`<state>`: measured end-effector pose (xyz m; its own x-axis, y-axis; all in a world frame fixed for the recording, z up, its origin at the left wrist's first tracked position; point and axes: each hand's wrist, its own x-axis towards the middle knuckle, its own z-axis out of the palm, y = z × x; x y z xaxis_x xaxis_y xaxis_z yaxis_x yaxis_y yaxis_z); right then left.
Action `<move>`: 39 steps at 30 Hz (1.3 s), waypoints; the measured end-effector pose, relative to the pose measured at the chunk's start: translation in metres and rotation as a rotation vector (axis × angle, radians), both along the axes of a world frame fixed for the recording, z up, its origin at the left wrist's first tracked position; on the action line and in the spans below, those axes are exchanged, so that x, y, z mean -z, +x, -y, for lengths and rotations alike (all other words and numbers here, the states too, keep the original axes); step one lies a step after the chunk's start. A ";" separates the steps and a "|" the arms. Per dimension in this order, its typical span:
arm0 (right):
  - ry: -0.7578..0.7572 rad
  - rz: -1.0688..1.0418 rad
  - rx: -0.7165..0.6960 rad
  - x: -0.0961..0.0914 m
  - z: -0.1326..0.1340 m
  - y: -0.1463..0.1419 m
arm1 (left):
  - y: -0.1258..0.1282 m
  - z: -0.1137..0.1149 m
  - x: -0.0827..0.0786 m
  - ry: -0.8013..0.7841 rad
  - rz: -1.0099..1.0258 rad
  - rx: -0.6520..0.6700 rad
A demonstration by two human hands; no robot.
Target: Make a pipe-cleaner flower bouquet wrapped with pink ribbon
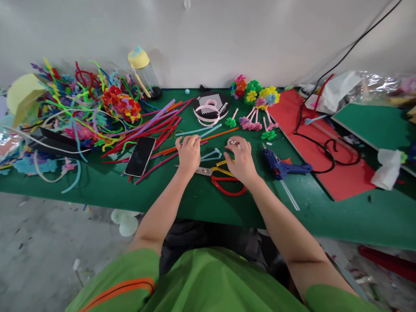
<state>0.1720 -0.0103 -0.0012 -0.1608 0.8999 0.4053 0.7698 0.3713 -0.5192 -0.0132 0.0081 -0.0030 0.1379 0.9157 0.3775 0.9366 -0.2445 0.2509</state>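
Note:
My left hand hovers over the green table with its fingers curled together; what they hold, if anything, is hidden. Light blue pipe cleaners lie just beyond it, and short light blue pieces with bent ends are at its right. Over a small round dish of whitish beads curves my right hand, thumb apart from the fingers. Scissors with red and yellow handles lie between and below my hands, their handles partly behind the right hand.
Left are a phone, loose pipe cleaners, a colourful heap and a bottle. A ribbon roll and pipe-cleaner flowers stand behind. A blue glue gun with black cord and red sheets lie right.

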 end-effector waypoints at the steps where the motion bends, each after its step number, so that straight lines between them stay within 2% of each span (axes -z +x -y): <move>1: 0.029 0.053 -0.014 -0.002 0.001 0.000 | 0.000 0.000 0.000 0.018 0.009 0.017; 4: 0.049 0.199 -0.048 -0.007 0.005 -0.002 | 0.001 0.001 -0.001 0.024 0.017 0.070; 9: 0.033 0.331 -0.067 -0.010 0.007 -0.002 | 0.005 0.004 -0.006 -0.078 0.055 0.177; 15: 0.009 0.303 -0.057 -0.011 0.006 -0.001 | 0.008 0.005 -0.014 -0.149 0.382 0.301; 19: 0.002 0.289 -0.057 -0.010 0.006 -0.001 | 0.009 0.005 -0.018 -0.236 0.577 0.296; 25: 0.021 0.296 -0.076 -0.008 0.005 -0.001 | 0.012 0.005 -0.019 -0.431 0.755 0.240; 28: 0.026 0.303 -0.112 -0.008 0.005 -0.001 | 0.012 0.005 -0.019 -0.507 0.820 0.229; 33: 0.052 0.332 -0.196 -0.007 0.006 -0.001 | 0.011 0.006 -0.020 -0.688 0.907 0.285; 39: 0.084 0.311 -0.189 -0.008 0.007 0.000 | 0.010 0.007 -0.027 -0.826 0.986 0.278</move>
<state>0.1721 -0.0174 0.0069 -0.4484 0.8080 0.3821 0.7995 0.5537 -0.2327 -0.0032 0.0010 0.0242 0.3481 0.9098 -0.2262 0.2190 0.1557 0.9632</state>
